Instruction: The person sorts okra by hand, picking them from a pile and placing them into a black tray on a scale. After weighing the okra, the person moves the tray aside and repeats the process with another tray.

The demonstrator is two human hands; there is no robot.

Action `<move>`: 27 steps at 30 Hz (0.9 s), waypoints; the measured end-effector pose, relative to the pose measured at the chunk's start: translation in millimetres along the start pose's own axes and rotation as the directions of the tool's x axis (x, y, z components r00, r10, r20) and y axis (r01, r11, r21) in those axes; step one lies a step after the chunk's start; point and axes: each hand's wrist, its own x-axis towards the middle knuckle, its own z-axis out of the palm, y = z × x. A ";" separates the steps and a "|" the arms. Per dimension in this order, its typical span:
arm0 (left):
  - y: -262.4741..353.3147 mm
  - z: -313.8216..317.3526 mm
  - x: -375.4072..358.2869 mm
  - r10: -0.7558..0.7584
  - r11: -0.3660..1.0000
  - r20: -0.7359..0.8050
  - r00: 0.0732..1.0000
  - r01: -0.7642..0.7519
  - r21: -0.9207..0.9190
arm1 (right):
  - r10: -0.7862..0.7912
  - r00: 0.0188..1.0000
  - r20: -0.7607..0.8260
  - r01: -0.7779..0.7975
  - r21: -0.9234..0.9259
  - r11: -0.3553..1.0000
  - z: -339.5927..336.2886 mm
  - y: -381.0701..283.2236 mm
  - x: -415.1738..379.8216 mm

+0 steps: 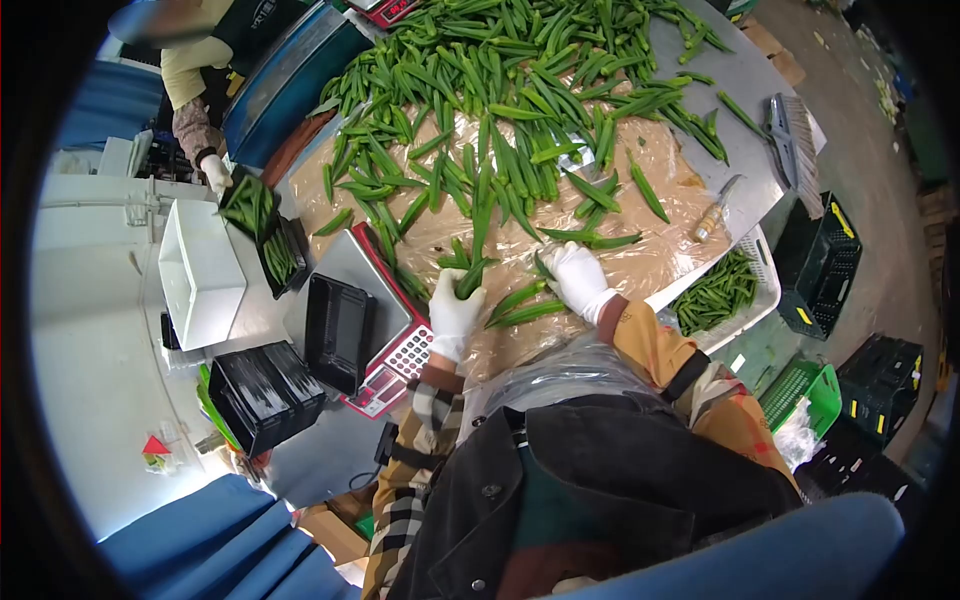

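Observation:
My left hand [457, 308], in a white glove, is closed around a few okra pods [470, 280] at the near edge of the okra heap [500, 90]. My right hand [578, 278], also gloved in white, has its fingers curled at the end of a single okra pod [543, 267]. Between the hands, loose okra [527, 312] lies on the brown, plastic-covered sheet [660, 250]. Left of my left hand stands a red and silver scale [408, 350] with a black plastic tray [338, 332] on its plate.
Stacked black trays [262, 395] and a white foam box [200, 268] stand at left. A co-worker's gloved hand [215, 173] holds a tray of okra. On the right lie a wooden-handled knife [712, 218] and a brush [795, 150]; below, a white basket [768, 270] holds okra.

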 end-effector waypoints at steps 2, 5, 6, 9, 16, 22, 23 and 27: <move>-1.1 -6.1 -11.5 -0.019 0.988 0.001 1.000 0.019 -0.154 | 0.056 0.998 -0.020 -0.053 0.113 0.992 -14.3 3.8 -1.4; -2.2 -4.7 -28.9 -0.105 0.972 0.123 0.987 0.128 -0.197 | 0.216 0.968 -0.130 -0.136 0.451 0.882 -30.8 26.4 -2.6; -11.3 6.3 -35.0 -0.040 0.990 0.107 0.993 0.055 -0.133 | 0.272 0.954 -0.126 -0.173 0.508 0.844 -47.8 31.6 -1.1; 11.4 23.1 -40.8 0.190 0.969 0.212 0.959 -0.217 0.114 | 0.351 0.936 -0.033 -0.219 0.727 0.651 -87.1 48.1 -13.6; 17.3 46.7 -30.0 0.176 0.854 0.370 0.912 -0.329 0.403 | 0.296 0.815 0.497 -0.279 -0.111 0.954 -157.3 139.4 -135.1; 26.4 53.4 -24.7 0.228 0.804 0.417 0.880 -0.411 0.429 | 0.275 0.961 0.027 -0.269 0.314 0.910 -112.0 101.9 -74.4; 25.1 52.2 -22.5 0.223 0.824 0.410 0.885 -0.395 0.407 | 0.221 0.974 -0.040 -0.193 0.356 0.914 -90.2 90.7 -55.7; 43.0 15.2 3.3 -0.119 0.964 -0.012 0.993 0.119 0.239 | 0.051 0.994 -0.100 -0.042 0.094 0.995 -38.9 47.3 -1.9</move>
